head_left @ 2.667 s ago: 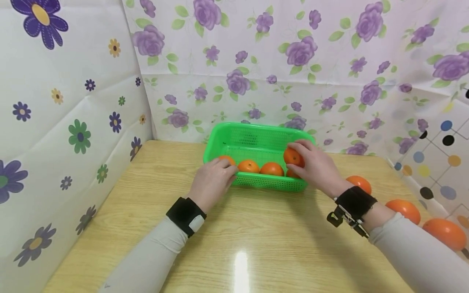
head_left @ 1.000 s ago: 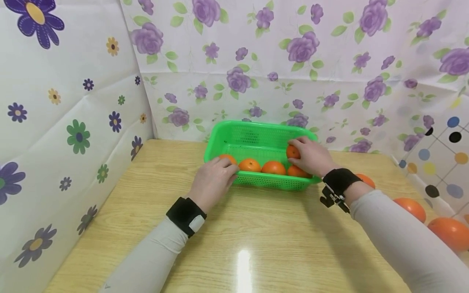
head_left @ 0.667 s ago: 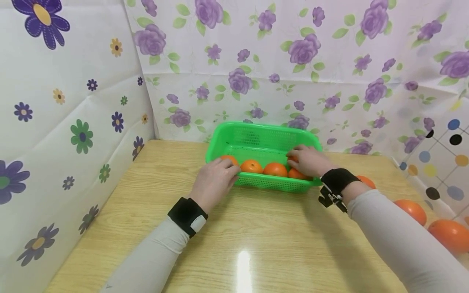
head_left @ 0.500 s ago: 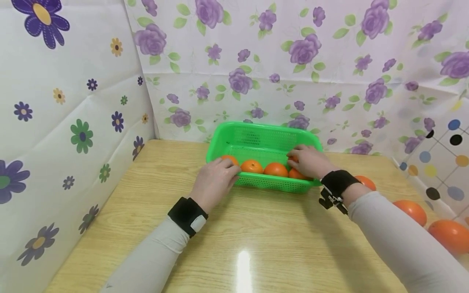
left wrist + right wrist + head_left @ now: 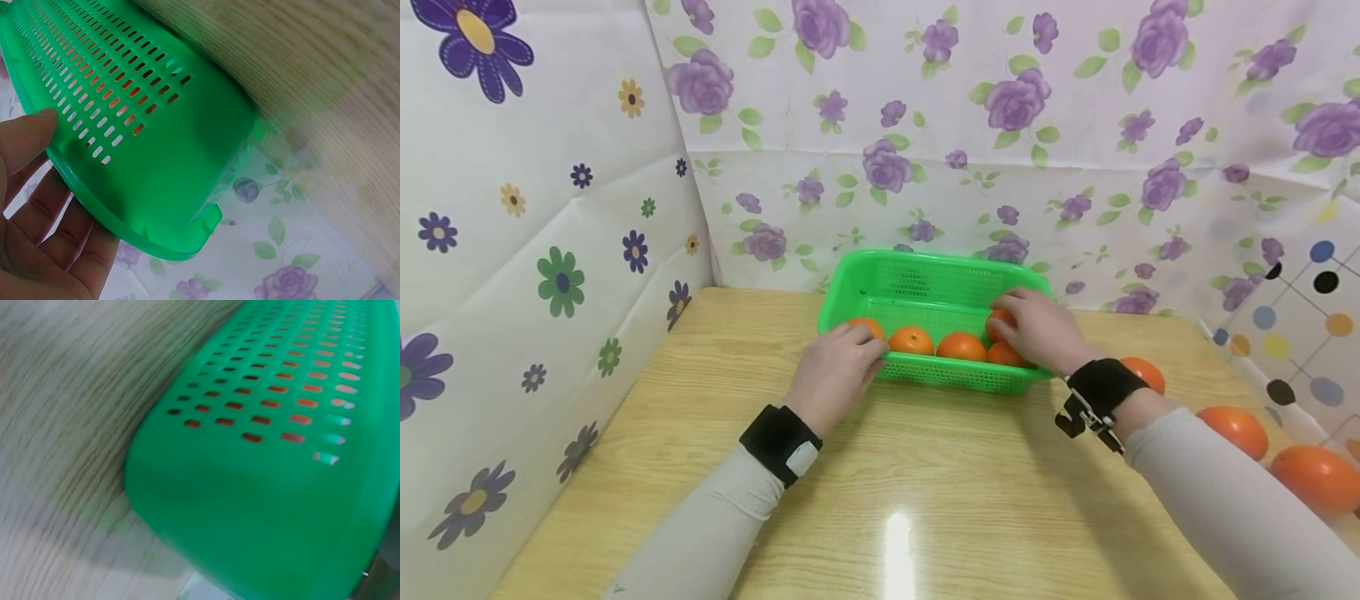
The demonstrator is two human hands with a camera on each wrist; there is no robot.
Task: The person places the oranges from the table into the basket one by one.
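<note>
Our right hand (image 5: 1042, 330) holds an orange (image 5: 999, 324) inside the green basket (image 5: 955, 374), at its right end; our left hand (image 5: 837, 368) grips its near side. More of that orange shows than half a second ago. Four other oranges (image 5: 912, 340) line the basket's near wall; three loose oranges (image 5: 1233, 430) sit on the table (image 5: 850, 475).

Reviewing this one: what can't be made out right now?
Head: part of the held orange, behind the right hand.
Head: part of the leftmost orange, behind the left hand.
Left wrist: how many oranges sit behind the slotted green basket.
Right wrist: the right hand's grip, behind the blurred green basket.
</note>
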